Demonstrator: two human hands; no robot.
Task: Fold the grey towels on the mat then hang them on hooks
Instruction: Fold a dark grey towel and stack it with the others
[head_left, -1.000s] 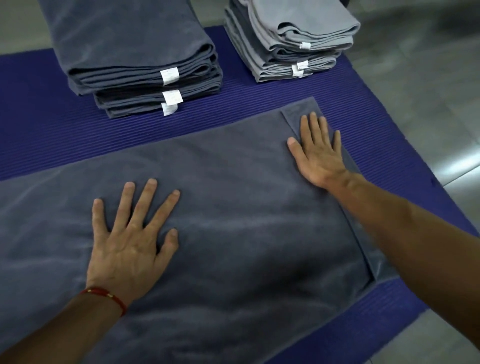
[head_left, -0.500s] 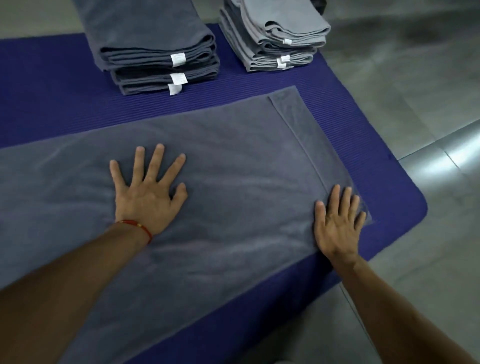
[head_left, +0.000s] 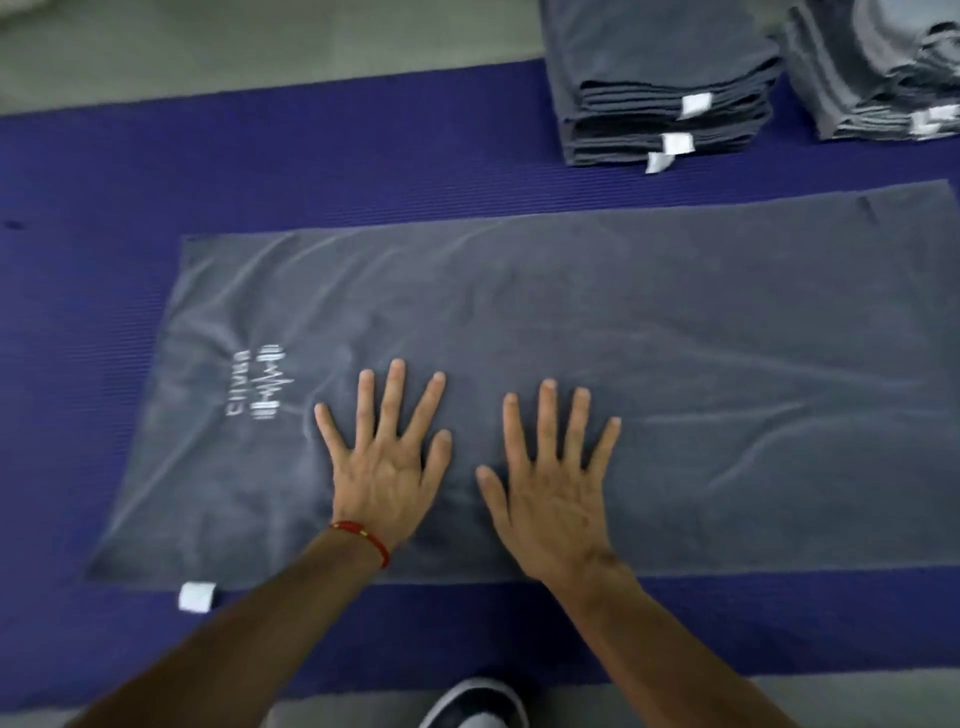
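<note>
The fingers (head_left: 397, 395) of both hands are straight and splayed, gripping nothing; the left hand (head_left: 387, 467) and right hand (head_left: 553, 488) press palm-down, side by side, on the dark grey towel (head_left: 675, 364) near its near long edge. One second earlier the hands were well apart, the right one flat at the towel's far right corner; half a second ago it lay on the near right corner. The right hand has since come in beside the left, and the view has swung toward the towel's left end, where a white printed logo (head_left: 260, 382) and a white care label (head_left: 197, 596) at the near left corner now show. The towel lies spread in a single layer on the blue ribbed mat (head_left: 363, 156), which lies on the floor; shallow creases remain on its right half. Beyond it, on the mat, stand a stack of folded dark grey towels (head_left: 660, 93) and, to the right, a stack of folded lighter grey towels (head_left: 883, 78). Judgement: smoothing of this towel is nearly complete and no fold has been made in it yet; hanging on hooks remains, and no hooks are visible. The next move probably calls for taking hold of an edge or corners and bringing one end over the other.
</note>
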